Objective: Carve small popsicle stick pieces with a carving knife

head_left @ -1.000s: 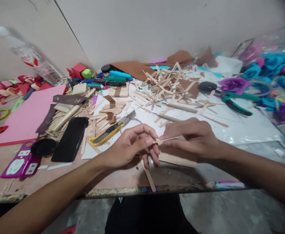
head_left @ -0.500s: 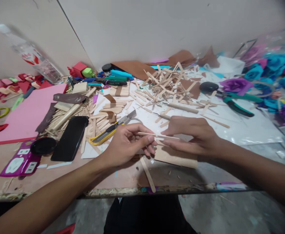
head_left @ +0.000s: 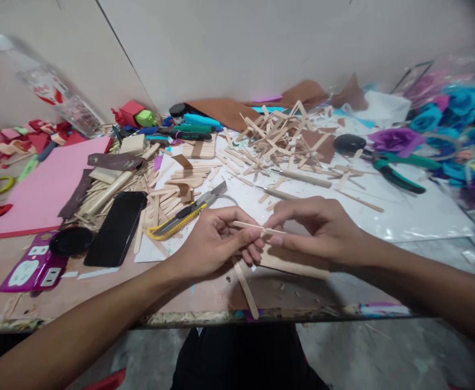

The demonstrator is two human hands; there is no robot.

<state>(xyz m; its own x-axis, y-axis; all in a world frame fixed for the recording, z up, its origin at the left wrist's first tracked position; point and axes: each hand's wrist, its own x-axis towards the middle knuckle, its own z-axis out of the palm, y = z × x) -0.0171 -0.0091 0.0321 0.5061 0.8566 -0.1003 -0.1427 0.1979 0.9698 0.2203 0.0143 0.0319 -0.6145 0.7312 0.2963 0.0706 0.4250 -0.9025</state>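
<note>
Between my two hands a thin wooden craft stick (head_left: 247,225) is held almost level above the table's front part. My left hand (head_left: 225,238) pinches it with thumb and fingers near its middle. At its right part, the thumb and forefinger of my right hand (head_left: 306,225) close on the same stick. Below the hands lies a flat tan wooden board (head_left: 294,261). Another craft stick (head_left: 245,290) slants toward the table edge under my left hand. A yellow box cutter (head_left: 186,214) with its blade out lies left of my left hand.
A heap of craft sticks (head_left: 278,138) covers the back middle. Two carving tools (head_left: 305,179) lie before it, green-handled pliers (head_left: 400,173) to the right. A black phone (head_left: 116,230), pink sheet (head_left: 46,187) and purple case (head_left: 30,268) are at left, paper flowers (head_left: 444,119) far right.
My right thumb and forefinger have come together on the right part of the craft stick, after being apart around it. My left hand keeps its pinch, nearly still.
</note>
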